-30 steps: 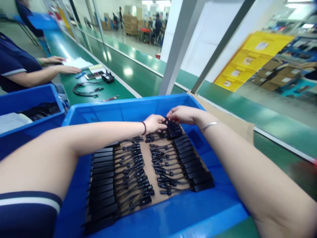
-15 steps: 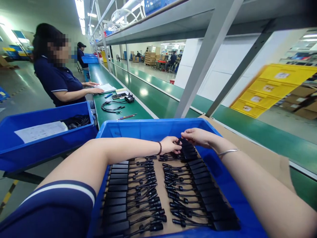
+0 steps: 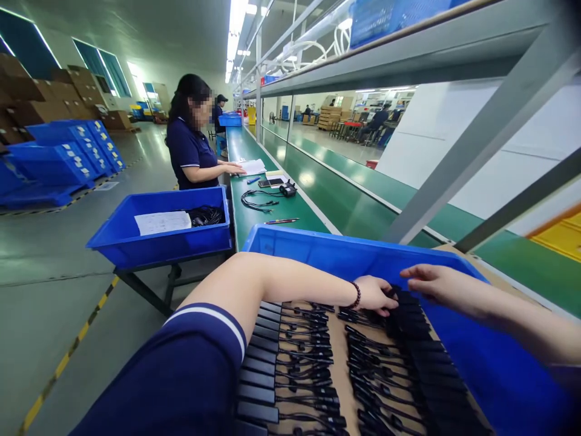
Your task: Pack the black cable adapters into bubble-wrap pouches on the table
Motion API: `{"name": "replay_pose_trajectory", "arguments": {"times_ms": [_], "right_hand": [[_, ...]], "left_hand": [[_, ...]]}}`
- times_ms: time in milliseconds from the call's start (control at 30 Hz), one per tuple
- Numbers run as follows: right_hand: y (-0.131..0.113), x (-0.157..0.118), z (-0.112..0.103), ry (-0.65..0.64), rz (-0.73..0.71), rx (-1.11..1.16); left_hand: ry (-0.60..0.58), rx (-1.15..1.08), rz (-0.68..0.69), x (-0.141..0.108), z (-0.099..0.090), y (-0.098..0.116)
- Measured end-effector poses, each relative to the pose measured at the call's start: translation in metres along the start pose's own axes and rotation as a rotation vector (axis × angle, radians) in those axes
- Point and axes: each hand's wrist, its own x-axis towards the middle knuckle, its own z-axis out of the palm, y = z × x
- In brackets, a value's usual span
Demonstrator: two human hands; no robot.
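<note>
A large blue bin (image 3: pixel 318 242) holds two rows of black adapters on cardboard (image 3: pixel 337 351), their cables pointing inward. The left row (image 3: pixel 261 375) lies below my left forearm, the right row (image 3: pixel 436 369) along the bin's right side. My left hand (image 3: pixel 374 295), a beaded bracelet at its wrist, is closed at the far end of the right row; its fingertips touch black parts, and what they grip is too dark to make out. Just to the right, my right hand (image 3: pixel 424 281) hovers above the row with its fingers apart and nothing in them.
Left of the bench, a second blue bin (image 3: pixel 158 242) with papers and black cables rests on a stand. On the green bench (image 3: pixel 245 218) lie a cabled adapter (image 3: pixel 287 189), a phone and pens. A person stands beside it. A metal post (image 3: pixel 472 127) rises beyond my right hand.
The view has swung left, so the bins and bench appear farther right. My right hand has moved away from my left hand, and its fingers have spread.
</note>
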Motion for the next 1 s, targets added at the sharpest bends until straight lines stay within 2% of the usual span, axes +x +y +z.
{"name": "replay_pose_trajectory", "arguments": {"times_ms": [100,233,333,500,767,1000], "right_hand": [[0.022,0.000,0.013,-0.092,0.067,0.067],[0.041,-0.006,0.024,-0.076,0.003,0.118],[0.034,-0.018,0.024,-0.044,-0.085,0.132],[0.027,-0.016,0.020,0.033,0.034,0.210],[0.033,-0.010,0.031,-0.029,0.013,0.247],[0.037,-0.007,0.041,-0.076,-0.061,0.109]], "left_hand": [[0.011,0.021,0.000,-0.001,-0.002,0.002],[0.026,0.048,0.003,-0.008,-0.001,0.005],[0.030,0.054,0.026,-0.014,0.003,0.004],[-0.006,0.051,0.038,-0.012,-0.005,0.001],[-0.013,0.029,0.027,-0.018,-0.013,-0.006],[-0.069,-0.021,0.007,-0.010,-0.016,-0.009]]}}
